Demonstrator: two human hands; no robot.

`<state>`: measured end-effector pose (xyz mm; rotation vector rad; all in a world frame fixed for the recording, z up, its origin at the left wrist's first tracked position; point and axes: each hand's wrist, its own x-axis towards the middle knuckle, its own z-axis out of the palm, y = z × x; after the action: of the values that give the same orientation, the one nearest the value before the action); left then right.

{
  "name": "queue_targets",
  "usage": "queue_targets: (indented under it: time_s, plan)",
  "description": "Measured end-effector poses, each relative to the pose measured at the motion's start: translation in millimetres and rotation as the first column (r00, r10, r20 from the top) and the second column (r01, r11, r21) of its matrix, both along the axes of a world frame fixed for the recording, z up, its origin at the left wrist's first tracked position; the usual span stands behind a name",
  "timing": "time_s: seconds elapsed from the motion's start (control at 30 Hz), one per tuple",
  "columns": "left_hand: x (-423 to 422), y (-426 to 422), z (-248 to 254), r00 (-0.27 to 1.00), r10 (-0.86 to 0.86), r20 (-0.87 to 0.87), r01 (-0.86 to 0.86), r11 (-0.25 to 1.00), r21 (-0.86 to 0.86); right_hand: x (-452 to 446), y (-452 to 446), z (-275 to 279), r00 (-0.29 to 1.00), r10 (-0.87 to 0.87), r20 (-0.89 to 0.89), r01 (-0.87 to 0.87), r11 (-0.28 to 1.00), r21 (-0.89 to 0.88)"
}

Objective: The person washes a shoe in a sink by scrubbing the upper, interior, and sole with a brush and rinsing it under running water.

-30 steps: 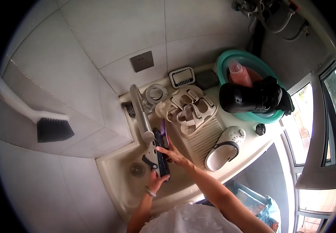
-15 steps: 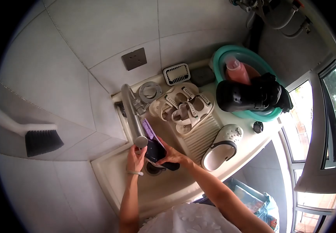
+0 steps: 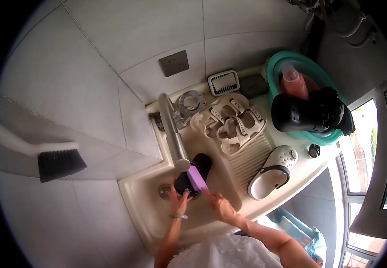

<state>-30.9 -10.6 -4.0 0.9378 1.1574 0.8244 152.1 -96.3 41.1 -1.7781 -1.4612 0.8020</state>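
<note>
Black bristles are borne by a large brush (image 3: 62,164) beside the wall. By the left hand (image 3: 179,202), fingers curled, a dark shoe (image 3: 183,183) is gripped in the sink (image 3: 140,201); against it a purple brush (image 3: 196,178) is held, clasped in the right hand (image 3: 223,208). Sandals (image 3: 238,128) and a white clog (image 3: 287,156) are set farther right.

The purple brush (image 3: 196,179) is smeared by blur, its bristles cannot be made out, and the right hand (image 3: 223,208) hides the end of its handle. Brush and left hand (image 3: 179,201) each cover part of the dark shoe (image 3: 202,164); the left hand also hides the right side of the drain (image 3: 164,192). Far left, the handle of the black-bristled brush (image 3: 61,165) runs out of view. A black bundle (image 3: 300,115), too dark to name, covers part of the teal basin (image 3: 272,73). Pipes (image 3: 353,30) at far right and both forearms (image 3: 168,243), near, are cut off
</note>
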Motion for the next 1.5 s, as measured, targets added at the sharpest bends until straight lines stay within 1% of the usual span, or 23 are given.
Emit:
queue_targets:
  time_s: [0.1, 0.13, 0.23, 0.27, 0.33, 0.47, 0.53, 0.67, 0.7, 0.77, 0.83, 0.87, 0.9, 0.93, 1.0, 1.07, 1.13, 1.17, 1.2, 1.3, 1.33, 1.4, 1.5]
  plan:
    - [-3, -11, -7, 0.995, -0.055, 0.084, 0.057, 0.998, -0.019, -4, 3, -43, 0.979, -0.013, 0.205, 0.033, 0.995, -0.094]
    - [-2, -14, -6, 0.998, -0.046, 0.049, 0.047, 0.999, -0.017, 3, 18, -47, 0.99, -0.048, 0.135, 0.067, 0.989, -0.135]
    - [-4, -9, -5, 1.0, -0.004, -0.028, 0.005, 1.0, 0.019, -17, 20, -80, 0.725, -0.297, 0.621, 0.017, 0.91, 0.415]
    - [-8, -8, -5, 0.998, -0.028, -0.051, 0.029, 0.999, 0.022, -25, 8, -57, 0.894, -0.183, 0.41, 0.038, 0.941, 0.337]
    - [-9, -7, -6, 0.995, -0.047, -0.082, 0.049, 0.999, 0.022, -34, -6, -4, 0.995, -0.007, 0.099, 0.006, 1.0, 0.008]
    - [-7, -23, -18, 0.992, -0.031, -0.123, 0.039, 0.998, 0.057, -12, 31, -40, 0.992, -0.074, 0.102, 0.091, 0.982, -0.167]
    - [-5, -18, -9, 0.998, -0.056, -0.021, 0.055, 0.998, -0.025, -5, 56, -58, 0.983, -0.166, 0.078, 0.179, 0.958, -0.223]
    - [-14, -22, -31, 1.0, 0.016, -0.009, -0.016, 0.999, -0.043, -47, 16, -47, 0.961, -0.033, 0.276, 0.078, 0.985, -0.152]
    - [-13, -21, -28, 1.0, 0.014, -0.007, -0.015, 0.999, -0.046, -42, 12, -31, 0.99, -0.006, 0.138, 0.043, 0.964, -0.263]
    - [-16, -25, -22, 0.962, -0.247, -0.112, 0.223, 0.956, -0.192, -19, 41, -14, 0.993, -0.031, 0.113, 0.074, 0.911, -0.406]
    - [-34, -33, -63, 0.889, -0.403, -0.219, 0.34, 0.899, -0.276, -17, 63, -66, 0.972, -0.077, 0.221, 0.152, 0.926, -0.347]
    - [-35, -29, -65, 0.773, -0.433, -0.463, 0.489, 0.872, 0.0, -16, 74, -93, 0.952, -0.11, 0.286, 0.199, 0.932, -0.304]
    - [-35, -23, -67, 0.638, -0.353, -0.684, 0.649, 0.725, 0.231, -8, 84, -107, 0.94, -0.082, 0.331, 0.184, 0.939, -0.29]
    - [-32, -13, -65, 0.637, -0.351, -0.687, 0.647, 0.728, 0.228, 0, 94, -113, 0.925, -0.056, 0.377, 0.17, 0.946, -0.277]
    - [-12, 27, -63, 0.671, -0.57, -0.475, 0.646, 0.763, -0.003, 6, 98, -114, 0.913, -0.042, 0.406, 0.157, 0.955, -0.253]
    - [17, 53, -68, 0.766, -0.526, -0.37, 0.569, 0.822, 0.01, 9, 102, -114, 0.934, -0.114, 0.34, 0.18, 0.969, -0.169]
    - [37, 66, -115, 0.838, -0.392, -0.38, 0.471, 0.871, 0.14, 11, 100, -112, 0.95, -0.182, 0.252, 0.213, 0.972, -0.101]
    - [42, 76, -166, 0.808, -0.453, -0.376, 0.502, 0.864, 0.037, 12, 98, -96, 0.977, -0.163, 0.137, 0.19, 0.958, -0.216]
    - [45, 80, -176, 0.79, -0.48, -0.382, 0.508, 0.861, -0.031, 14, 96, -81, 0.988, -0.155, 0.02, 0.153, 0.933, -0.325]
    - [53, 86, -162, 0.756, -0.496, -0.427, 0.502, 0.858, -0.108, -4, 52, -65, 0.983, -0.132, 0.13, 0.159, 0.961, -0.228]
    - [55, 84, -147, 0.757, -0.496, -0.425, 0.505, 0.857, -0.102, -11, 38, -55, 0.98, -0.12, 0.16, 0.152, 0.967, -0.207]
    - [52, 63, -115, 0.851, -0.361, -0.382, 0.461, 0.862, 0.211, -21, 28, -39, 0.985, -0.086, 0.151, 0.115, 0.974, -0.196]
    - [54, 46, -71, 0.918, -0.275, -0.285, 0.361, 0.876, 0.318, -7, 60, -32, 0.983, -0.122, 0.138, 0.136, 0.986, -0.095]
